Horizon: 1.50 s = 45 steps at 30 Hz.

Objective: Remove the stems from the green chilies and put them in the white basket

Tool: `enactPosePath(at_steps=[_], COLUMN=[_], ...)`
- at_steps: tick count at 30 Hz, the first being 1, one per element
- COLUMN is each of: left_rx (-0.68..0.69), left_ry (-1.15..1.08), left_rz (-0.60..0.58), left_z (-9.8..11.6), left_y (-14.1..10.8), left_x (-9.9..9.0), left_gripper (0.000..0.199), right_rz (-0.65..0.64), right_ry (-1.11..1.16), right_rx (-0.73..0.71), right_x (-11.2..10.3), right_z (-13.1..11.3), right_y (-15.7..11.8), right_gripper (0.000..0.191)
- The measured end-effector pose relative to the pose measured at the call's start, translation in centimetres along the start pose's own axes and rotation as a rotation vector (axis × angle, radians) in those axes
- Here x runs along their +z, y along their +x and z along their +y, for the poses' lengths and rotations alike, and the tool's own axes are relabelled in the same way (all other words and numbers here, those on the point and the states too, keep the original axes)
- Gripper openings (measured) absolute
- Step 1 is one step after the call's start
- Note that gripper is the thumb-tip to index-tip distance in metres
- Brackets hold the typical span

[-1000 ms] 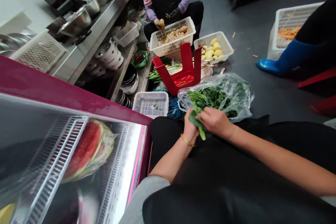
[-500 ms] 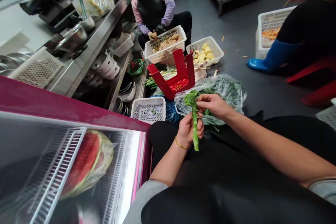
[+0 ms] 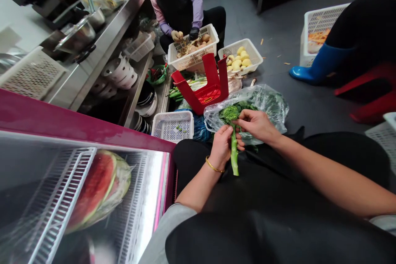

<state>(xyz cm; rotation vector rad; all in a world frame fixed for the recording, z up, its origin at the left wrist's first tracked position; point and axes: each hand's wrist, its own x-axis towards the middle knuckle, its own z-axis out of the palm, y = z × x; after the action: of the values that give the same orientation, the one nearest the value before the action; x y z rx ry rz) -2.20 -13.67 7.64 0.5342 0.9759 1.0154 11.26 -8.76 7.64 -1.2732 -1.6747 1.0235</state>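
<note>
A green broccoli stalk [image 3: 234, 156] with a small floret head stands nearly upright over my lap, cut end down. My left hand [image 3: 223, 144] is closed around its stem, a gold bangle on the wrist. The fingers of my right hand [image 3: 255, 123] pinch at the stem just below the head; whether they hold a leaf or the stalk itself I cannot tell. Behind my hands lies a clear plastic bag [image 3: 274, 105] with more leafy greens in it. A white basket [image 3: 159, 132] with a few small green pieces sits to the left.
An upturned red stool [image 3: 213, 86] stands beyond the bag. Across from me a person [image 3: 173, 4] handles potatoes over a white crate [image 3: 185, 62]; peeled potatoes fill another crate [image 3: 255, 55]. At right is someone's blue boot [image 3: 321, 64]. A fridge [image 3: 123, 134] holding watermelon stands at left.
My left hand has slid up the stem towards the head, and the stalk has tilted slightly. My right hand stays just below the florets. The whole view has shifted a little.
</note>
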Motion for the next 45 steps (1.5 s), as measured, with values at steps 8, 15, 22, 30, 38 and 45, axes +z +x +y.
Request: enactPosePath(at_steps=[8, 15, 22, 30, 38, 45], left_rx=[0.04, 0.159, 0.115, 0.103, 0.138, 0.069], left_ry=[-0.097, -0.056, -0.08, -0.239, -0.051, -0.054], left_rz=[0.111, 0.122, 0.137, 0.215, 0.214, 0.191], left_z=[0.6, -0.5, -1.4, -0.9, -1.8, -3.2], left_y=[1.3, 0.3, 0.3, 1.2, 0.7, 1.5], left_x=[-1.3, 0.5, 0.4, -0.4, 0.0, -0.5], left_gripper=[0.031, 0.044, 0.049, 0.032, 0.045, 0.042], right_rz=[-0.398, -0.018, 0.185, -0.085, -0.04, 0.149], right_ry=[-0.276, 0.223, 0.279, -0.007, 0.354, -0.282], right_rx=[-0.423, 0.202, 0.12, -0.259, 0.264, -0.279], right_x=[-0.4, -0.1, 2.2, 0.7, 1.1, 1.9], right_z=[-0.1, 0.6, 1.2, 0.7, 1.5, 2.1], right_y=[-4.4, 0.5, -0.5, -3.3, 0.0, -0.9], right_gripper=[0.033, 0.04, 0.03, 0.02, 0.04, 0.023])
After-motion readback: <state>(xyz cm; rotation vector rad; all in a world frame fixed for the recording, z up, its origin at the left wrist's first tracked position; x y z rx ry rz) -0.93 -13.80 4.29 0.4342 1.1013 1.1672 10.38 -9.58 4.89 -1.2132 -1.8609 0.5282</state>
